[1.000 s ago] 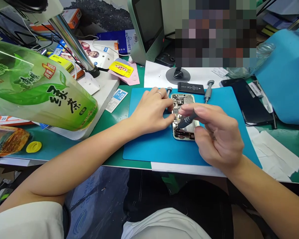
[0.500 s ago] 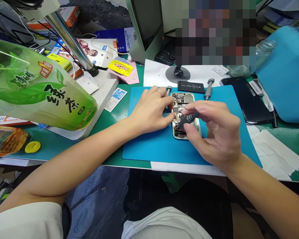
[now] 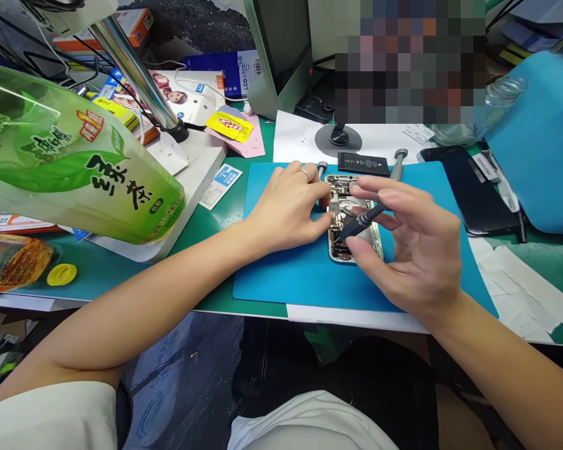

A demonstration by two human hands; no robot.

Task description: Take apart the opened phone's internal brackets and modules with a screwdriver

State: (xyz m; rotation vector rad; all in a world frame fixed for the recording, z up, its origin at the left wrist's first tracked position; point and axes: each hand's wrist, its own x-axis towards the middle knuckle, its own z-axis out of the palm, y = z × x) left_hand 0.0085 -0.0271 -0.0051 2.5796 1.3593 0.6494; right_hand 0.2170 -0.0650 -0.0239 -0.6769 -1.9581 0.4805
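An opened phone (image 3: 373, 240) lies on the blue mat (image 3: 281, 275), its inner boards and metal parts showing. My left hand (image 3: 291, 203), with a ring on one finger, rests at the phone's left edge, thumb and bent fingers against it. Between the thumb and fingers of my right hand (image 3: 413, 244) is a pair of dark tweezers (image 3: 362, 220), slanting down to the left. Their tip is at the lower left of the phone's inside. Behind the phone lie a black battery (image 3: 363, 164) and a grey screwdriver (image 3: 398, 164); another screwdriver's end (image 3: 322, 167) shows past my left hand.
A large green tea bottle (image 3: 84, 162) leans in from the left, near a lamp post (image 3: 136, 75) and a yellow cap (image 3: 62, 274). A dark phone panel (image 3: 478, 200), torn white paper (image 3: 530, 294) and a glass jar (image 3: 502, 106) are at the right.
My right hand has shifted slightly right and its fingers have spread a little, with the tweezers still in it. The tip stays at the phone's lower left. My left hand keeps its place.
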